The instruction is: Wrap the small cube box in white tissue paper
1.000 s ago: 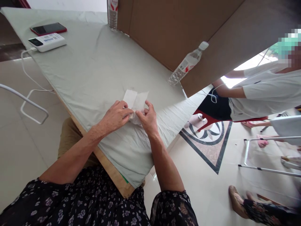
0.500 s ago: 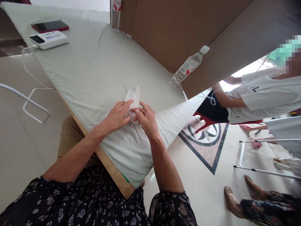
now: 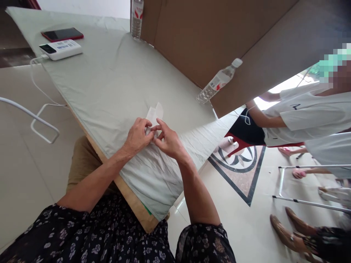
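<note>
A thin white sheet, like a tissue (image 3: 155, 112), lies on the cloth-covered table (image 3: 120, 76) near its front corner, its two pointed ends spread away from me. On its near end, the fingers of my left hand (image 3: 139, 135) are bent and pinch the crumpled part. From the other side my right hand (image 3: 169, 140) meets it, thumb and forefinger curled against the same crumpled part, fingertips almost touching those of the left. The near part of the tissue is mostly hidden under my fingers.
A large cardboard panel (image 3: 175, 40) stands along the table's right side, with a tilted water bottle (image 3: 218, 84) and an upright bottle (image 3: 136, 22) against it. A phone (image 3: 63, 34) and a white power bank (image 3: 61, 49) with a cable lie at the far left. A person (image 3: 301, 113) sits beyond the panel.
My left fingers have curled in more over the tissue's near end, and my right thumb and forefinger have opened a little. The tissue's far ends have shifted slightly. The view has tilted a little.
</note>
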Demonstrator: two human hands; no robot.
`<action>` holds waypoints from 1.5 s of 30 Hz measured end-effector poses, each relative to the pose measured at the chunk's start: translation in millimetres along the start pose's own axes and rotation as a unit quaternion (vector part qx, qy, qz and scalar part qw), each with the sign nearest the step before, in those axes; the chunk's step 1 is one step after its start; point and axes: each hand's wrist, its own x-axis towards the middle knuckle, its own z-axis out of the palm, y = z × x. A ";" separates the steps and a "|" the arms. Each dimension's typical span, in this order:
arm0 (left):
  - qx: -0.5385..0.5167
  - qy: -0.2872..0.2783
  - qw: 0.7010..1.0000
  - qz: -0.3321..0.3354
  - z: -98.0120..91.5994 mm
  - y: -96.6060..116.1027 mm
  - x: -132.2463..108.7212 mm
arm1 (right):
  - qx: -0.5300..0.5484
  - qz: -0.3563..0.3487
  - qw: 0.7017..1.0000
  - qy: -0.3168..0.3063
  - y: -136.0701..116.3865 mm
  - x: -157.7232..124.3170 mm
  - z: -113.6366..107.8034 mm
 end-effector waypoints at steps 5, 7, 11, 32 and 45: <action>-0.004 -0.001 1.000 0.014 2.5 -3.8 -0.3 | 0.171 0.151 0.968 0.105 26.4 6.4 -11.9; -0.005 -0.001 1.000 0.021 2.3 -5.3 -1.0 | 0.198 0.205 0.953 0.104 32.8 14.5 -10.4; -0.005 0.007 0.999 0.044 2.7 -8.4 -3.0 | 0.219 0.211 0.950 0.073 37.0 38.9 2.8; -0.003 -0.013 0.999 0.044 4.8 -11.7 -4.4 | 0.254 0.107 0.950 0.148 31.8 53.8 23.7; -0.011 -0.029 0.999 0.038 3.2 -11.5 -3.4 | 0.342 0.107 0.930 0.076 24.0 54.9 25.2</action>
